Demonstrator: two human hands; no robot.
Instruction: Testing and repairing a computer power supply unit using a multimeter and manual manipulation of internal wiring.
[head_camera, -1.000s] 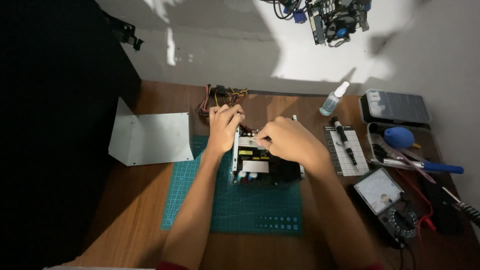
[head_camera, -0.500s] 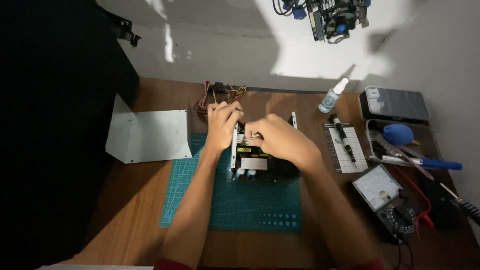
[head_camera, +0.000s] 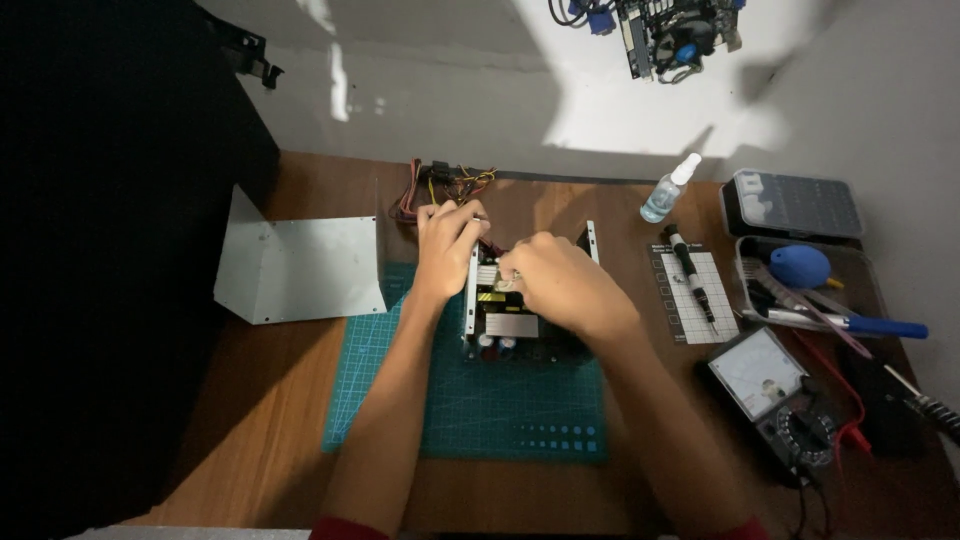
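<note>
both hands (head_camera: 450, 245) (head_camera: 560, 285) on psu (head_camera: 510, 320), cover (head_camera: 300, 268) left, meter (head_camera: 765, 385) right.

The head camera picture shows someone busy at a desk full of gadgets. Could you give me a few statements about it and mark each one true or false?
1. Both hands are on the opened metal box of electronics. True: the left hand is at its far left edge, the right hand on top.
2. The box sits on a red mat. False: the cutting mat is green.
3. A grey metal cover lies left of the mat. True.
4. The spray bottle lies inside the box. False: it stands apart, at the desk's far edge.
5. The dial meter is held in the right hand. False: it rests on the desk, untouched.
</note>
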